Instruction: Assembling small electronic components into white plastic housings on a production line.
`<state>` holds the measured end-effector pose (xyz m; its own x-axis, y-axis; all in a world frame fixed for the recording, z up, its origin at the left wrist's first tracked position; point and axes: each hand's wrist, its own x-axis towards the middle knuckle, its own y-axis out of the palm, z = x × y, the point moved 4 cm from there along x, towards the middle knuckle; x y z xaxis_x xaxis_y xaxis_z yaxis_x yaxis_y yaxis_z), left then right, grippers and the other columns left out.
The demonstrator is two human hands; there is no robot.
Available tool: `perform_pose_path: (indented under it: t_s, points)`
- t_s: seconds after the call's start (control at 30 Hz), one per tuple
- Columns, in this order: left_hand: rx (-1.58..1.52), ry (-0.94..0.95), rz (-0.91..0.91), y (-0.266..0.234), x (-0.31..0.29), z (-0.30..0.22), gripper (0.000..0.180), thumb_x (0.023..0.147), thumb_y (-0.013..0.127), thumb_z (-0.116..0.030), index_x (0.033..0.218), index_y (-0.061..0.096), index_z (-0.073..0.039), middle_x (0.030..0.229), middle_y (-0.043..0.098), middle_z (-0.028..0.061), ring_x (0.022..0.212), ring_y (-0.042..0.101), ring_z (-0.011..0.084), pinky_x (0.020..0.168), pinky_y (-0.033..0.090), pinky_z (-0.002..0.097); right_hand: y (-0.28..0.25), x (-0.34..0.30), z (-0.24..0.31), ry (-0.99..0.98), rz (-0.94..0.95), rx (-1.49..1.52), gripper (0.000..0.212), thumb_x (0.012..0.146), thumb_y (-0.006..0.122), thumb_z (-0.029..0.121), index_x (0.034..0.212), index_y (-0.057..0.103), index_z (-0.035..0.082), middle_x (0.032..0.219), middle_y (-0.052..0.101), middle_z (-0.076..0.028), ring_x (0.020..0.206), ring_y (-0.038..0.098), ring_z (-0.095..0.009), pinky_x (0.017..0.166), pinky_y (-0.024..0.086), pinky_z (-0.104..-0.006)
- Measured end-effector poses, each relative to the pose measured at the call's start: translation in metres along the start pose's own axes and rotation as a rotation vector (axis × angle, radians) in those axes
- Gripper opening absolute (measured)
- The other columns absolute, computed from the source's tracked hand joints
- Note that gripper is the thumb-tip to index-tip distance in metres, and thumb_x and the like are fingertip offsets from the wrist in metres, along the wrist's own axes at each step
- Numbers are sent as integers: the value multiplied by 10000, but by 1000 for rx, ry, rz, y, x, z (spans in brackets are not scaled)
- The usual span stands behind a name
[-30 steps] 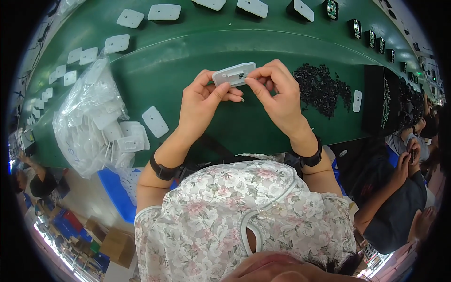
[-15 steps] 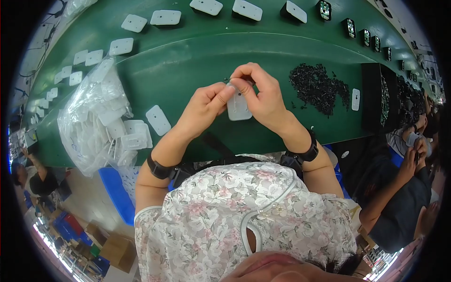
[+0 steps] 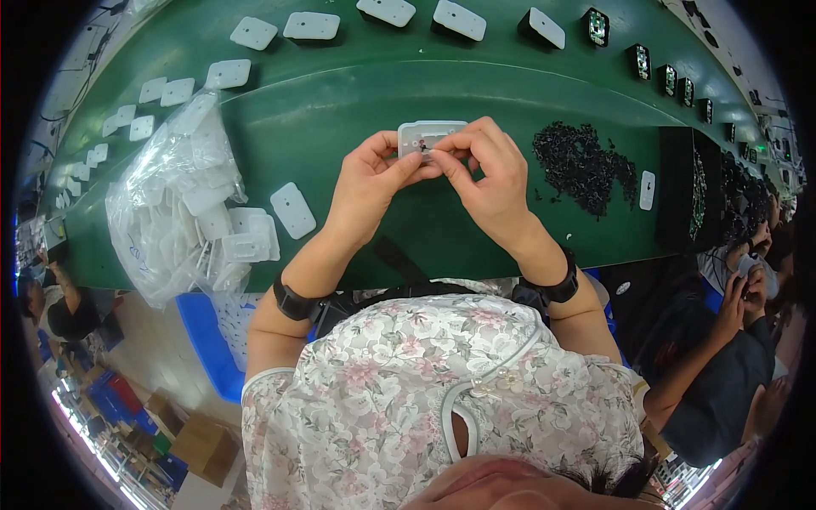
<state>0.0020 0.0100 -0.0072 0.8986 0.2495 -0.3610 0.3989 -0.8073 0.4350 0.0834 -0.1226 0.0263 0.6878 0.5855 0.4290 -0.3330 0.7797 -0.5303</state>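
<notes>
A white plastic cover (image 3: 412, 133) is held in front of me, its long side lying crosswise and its recessed face showing. My left hand (image 3: 367, 174) grips its left end and lower edge between thumb and fingers. Closed in a pinch, my right hand (image 3: 491, 174) has thumb and forefinger at a tiny dark part (image 3: 424, 146) against the cover's face. Its exact kind is too small to make out. To the left of my left forearm lies another white cover (image 3: 293, 211), and beside it a small stack of covers (image 3: 252, 238).
A clear plastic bag (image 3: 140, 229) of white covers lies at the left. Small black parts (image 3: 586, 166) are heaped at the right, near a white piece (image 3: 647, 190) and a black box (image 3: 676, 183). White-topped units (image 3: 459, 20) line the green table's (image 3: 340, 102) far side. A person (image 3: 714, 374) sits at right.
The white cover has turned from lengthwise to crosswise, its recessed face now showing. My right hand's fingertips have come down from above the cover to its face. The view has shifted slightly.
</notes>
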Motion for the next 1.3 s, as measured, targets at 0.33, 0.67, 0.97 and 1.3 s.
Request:
perform_pose_path:
  t_s: [0.33,0.67,0.97,1.3]
  points:
    - [97,235,36,5,-2,7,122,946,567,1,1055,548,52,1033,638,102,976,661,177,882,518,259,16,-16,-24,503,64,402,82,897,663,41,878,594,2,784,535,33,663,474,-16,569,388,-173]
    - [64,315,52,-2,-4,-1,80,952,576,-28,987,554,41,983,641,118,892,677,179,797,557,280,-8,-6,-8,186,-80,131,259,784,770,98,973,599,54,976,503,-31,735,419,-111,645,368,-223]
    - [142,227,93,4,-3,6,85,952,585,-56,990,559,15,952,676,130,826,694,188,774,559,281,-5,-3,-20,431,165,358,254,788,771,125,933,579,43,813,541,6,725,448,-71,631,382,-214]
    - [168,77,98,14,-2,-9,284,1005,447,-62,1242,494,89,937,672,129,804,695,209,747,568,285,-14,8,-36,517,363,599,274,803,790,179,910,573,48,787,577,20,679,498,-42,584,410,-206]
